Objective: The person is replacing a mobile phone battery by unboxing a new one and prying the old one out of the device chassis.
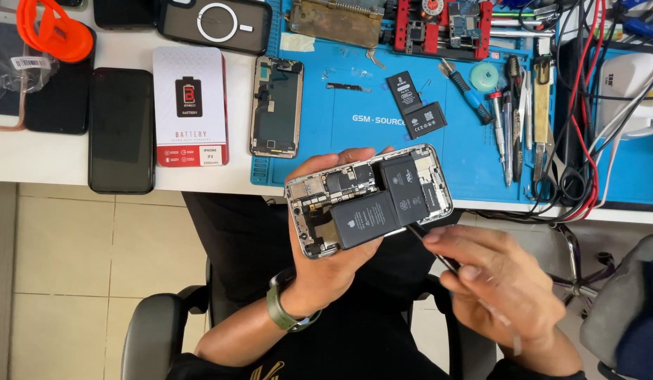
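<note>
A white table (31,158) is seen across the top of the view, with a blue work mat (474,151) laid on its right part. On the bare white surface, 2 dark phones (121,130) (59,95) are laid flat beside a white battery box (191,105). On the mat, a detached phone screen (276,107) is placed at the left edge, a loose black battery (416,104) near the middle, and screwdrivers and tweezers (509,119) are ranged at the right.

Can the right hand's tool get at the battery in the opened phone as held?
Probably yes. The left hand cradles the opened phone from beneath, battery facing up and uncovered; the right hand already has its thin tool at the battery's edge.
</note>
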